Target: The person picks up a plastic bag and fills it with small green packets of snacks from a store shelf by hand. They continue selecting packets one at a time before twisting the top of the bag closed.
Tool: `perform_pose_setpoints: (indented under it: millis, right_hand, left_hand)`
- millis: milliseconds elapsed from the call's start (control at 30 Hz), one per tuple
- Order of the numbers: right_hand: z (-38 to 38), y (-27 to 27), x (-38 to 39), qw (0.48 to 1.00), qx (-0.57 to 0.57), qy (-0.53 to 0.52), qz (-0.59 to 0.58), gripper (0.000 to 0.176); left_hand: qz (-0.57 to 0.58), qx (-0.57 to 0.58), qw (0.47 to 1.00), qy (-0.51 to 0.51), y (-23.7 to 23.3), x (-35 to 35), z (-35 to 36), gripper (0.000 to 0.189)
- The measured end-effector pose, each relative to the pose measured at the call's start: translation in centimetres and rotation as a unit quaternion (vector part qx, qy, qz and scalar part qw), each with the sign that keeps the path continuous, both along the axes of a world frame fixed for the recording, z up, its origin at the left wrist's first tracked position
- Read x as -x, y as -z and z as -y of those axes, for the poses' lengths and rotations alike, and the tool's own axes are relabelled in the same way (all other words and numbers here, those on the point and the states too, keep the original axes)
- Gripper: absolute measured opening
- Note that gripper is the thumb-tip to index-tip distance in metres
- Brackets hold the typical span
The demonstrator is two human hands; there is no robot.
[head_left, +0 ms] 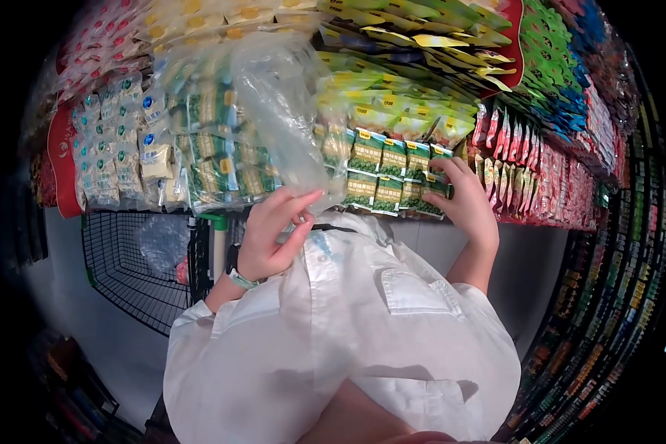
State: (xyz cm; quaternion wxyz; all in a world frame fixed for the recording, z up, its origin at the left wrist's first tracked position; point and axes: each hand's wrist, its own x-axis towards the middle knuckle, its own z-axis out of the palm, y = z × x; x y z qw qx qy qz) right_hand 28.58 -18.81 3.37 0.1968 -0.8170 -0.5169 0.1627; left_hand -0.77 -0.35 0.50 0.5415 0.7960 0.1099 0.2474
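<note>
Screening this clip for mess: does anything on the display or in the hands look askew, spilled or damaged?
Nothing stands out. The display packets lie in overlapping rows, none visibly spilled. The left hand pinches a crumpled clear plastic bag; the right hand lies on the green packets.

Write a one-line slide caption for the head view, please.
Left hand holds up a clear plastic bag while right hand touches shelved green packets.

Clear plastic bag (277,111); green-yellow snack packets (388,174); white shirt (333,340); black cart (133,274).
</note>
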Motion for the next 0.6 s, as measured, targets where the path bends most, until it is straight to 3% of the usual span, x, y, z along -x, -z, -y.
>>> perform_pose_setpoints:
  millis: [200,333,500,533,600]
  right_hand:
    - [0.9,-0.1,1.2,0.990,0.093,0.031,0.101,0.064]
    - [0.7,0.2,1.1,0.993,0.065,0.030,0.092,0.060]
    - [0.9,0.0,0.0,0.997,0.002,0.064,-0.032,0.027]
    - [0.5,-1.0,0.1,0.994,0.031,0.094,-0.044,0.024]
    - [0.4,-1.5,-0.1,0.991,-0.017,0.117,-0.056,0.021]
  left_hand:
    - [-0.009,0.008,1.000,0.009,0.0,-0.1,-0.2,0.046]
    - [0.010,0.006,1.000,0.022,-0.1,-0.3,-0.3,0.046]
    - [0.007,0.006,1.000,0.014,-0.4,-0.4,-0.2,0.046]
    - [0.005,0.003,1.000,0.013,-0.4,-0.4,-0.2,0.046]
    - [0.010,0.003,1.000,0.003,-0.2,-0.4,0.1,0.047]
